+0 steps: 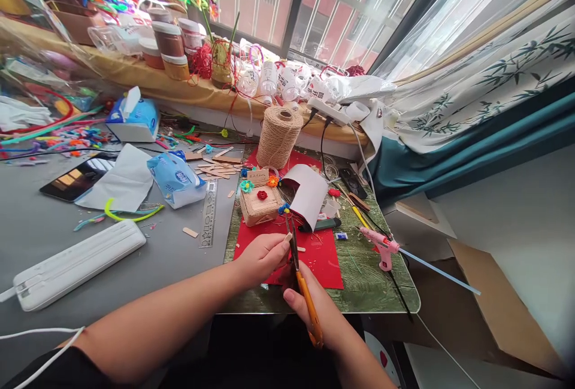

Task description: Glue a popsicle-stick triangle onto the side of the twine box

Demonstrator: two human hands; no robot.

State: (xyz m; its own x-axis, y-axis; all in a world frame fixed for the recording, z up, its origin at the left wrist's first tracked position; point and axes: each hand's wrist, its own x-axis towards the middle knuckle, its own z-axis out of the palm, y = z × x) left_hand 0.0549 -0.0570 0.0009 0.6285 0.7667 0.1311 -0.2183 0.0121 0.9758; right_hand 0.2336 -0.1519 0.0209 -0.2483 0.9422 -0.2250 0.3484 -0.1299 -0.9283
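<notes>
My left hand (265,255) is closed, pinching a small pale piece of wooden stick (288,237) between thumb and fingertips. My right hand (317,302) grips an orange-handled tool (305,302) with two long, narrow dark metal jaws, scissors or pliers. Its jaws point away from me, right beside the pinched stick; whether they touch it I cannot tell. Just beyond stands a twine-wrapped box (258,204) decorated with small coloured flowers and a little sign. A blue flower (284,208) shows near the tool's tip. Under both hands lies a red sheet (327,266).
A twine spool (279,137) stands behind the box, and a curled white sheet (309,194) lies right of it. A pink glue gun (381,248) rests near the right edge. Left are a ruler (207,215), wooden sticks (218,167), a tissue pack (175,179) and a white power bank (81,263).
</notes>
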